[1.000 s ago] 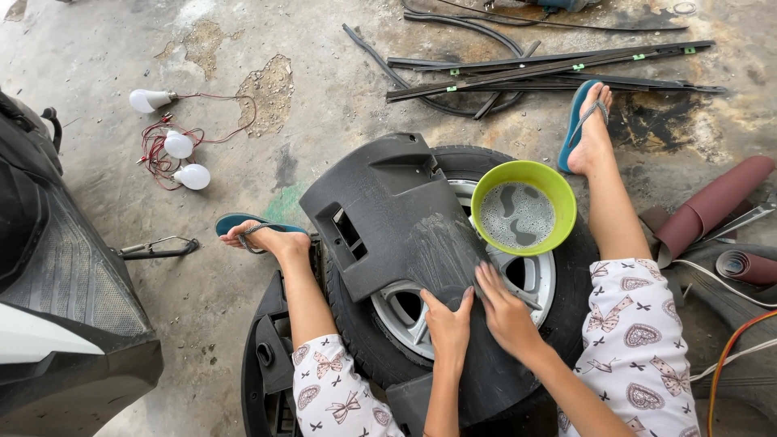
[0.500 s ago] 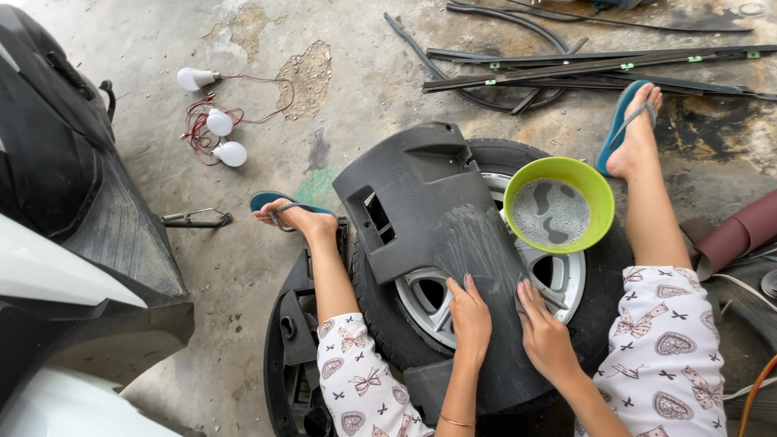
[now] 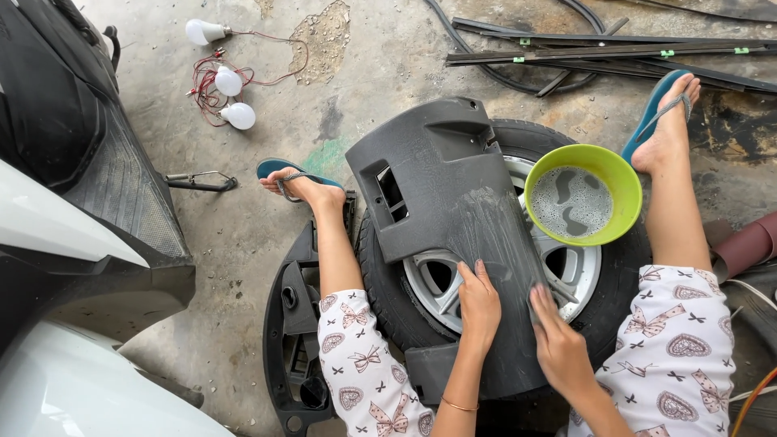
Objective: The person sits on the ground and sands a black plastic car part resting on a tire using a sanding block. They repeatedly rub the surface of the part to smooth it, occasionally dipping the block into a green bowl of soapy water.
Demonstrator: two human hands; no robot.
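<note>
- Shifted since half a second ago: view swung right and down a little, so lamps, foot and tyre sit further left in frame; both hands kept low on the plastic panel, right one slid slightly outward toward the panel's near right edge.
- Lying at far left, largest in view: black and white vehicle bodywork [image 3: 73, 243], resting on the concrete floor [image 3: 243, 243].
- Flat on the floor in the middle: car tyre [image 3: 615, 267] with a silver wheel rim [image 3: 437, 283], between the person's two legs.
- Laid across the tyre, tilted from upper left to lower right: dark grey plastic panel [image 3: 437, 186], wet and streaked on its lower half, with a vent opening on its left side.
- On the floor to the left of the tyre, under the left leg: another black plastic part [image 3: 287, 340].
- At top right, well apart from the tyre: bundle of long black trim strips [image 3: 599, 50].
- Sitting on the tyre just right of the panel, touching it: green bowl [image 3: 615, 174] holding soapy water.
- Pressed flat on the panel's lower part, fingers open and extended, gripping nothing: left hand [image 3: 479, 306].
- Just beside it at the panel's right edge, fingers spread flat against the surface; cannot tell whether anything lies beneath the palm: right hand [image 3: 557, 344].
- Near the top left, on the floor: three white lamps [image 3: 229, 81] joined by red wire.
</note>
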